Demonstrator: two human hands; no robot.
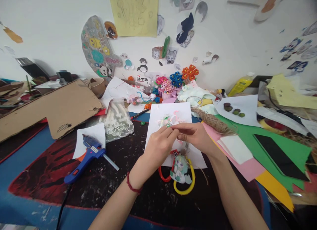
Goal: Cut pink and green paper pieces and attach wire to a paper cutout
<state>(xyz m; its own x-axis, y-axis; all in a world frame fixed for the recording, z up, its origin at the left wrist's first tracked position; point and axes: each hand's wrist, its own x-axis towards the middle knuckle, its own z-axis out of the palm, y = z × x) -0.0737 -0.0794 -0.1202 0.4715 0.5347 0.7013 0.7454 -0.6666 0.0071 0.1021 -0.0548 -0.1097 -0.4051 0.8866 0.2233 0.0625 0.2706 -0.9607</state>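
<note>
My left hand [159, 144] and my right hand [195, 135] meet over a white sheet of paper [154, 126], fingertips pinched close together. Whatever lies between the fingers is too small and too covered to make out. Just beyond the fingertips are small pink and green pieces [176, 117] on the sheet. Below the hands, a cut-out cartoon figure [182, 170] with pale green hair lies over scissors with a red and a yellow handle [186, 192]. A red cord bracelet circles my left wrist.
At left, a blue glue gun [91, 154] rests partly on a small paper, its cable trailing forward. Behind it lie a bag of white cords [119, 124] and cardboard [71, 104]. Rightward are twine [214, 122], green sheets [247, 127] and a black phone [281, 156]. Craft flowers [176, 79] stand behind.
</note>
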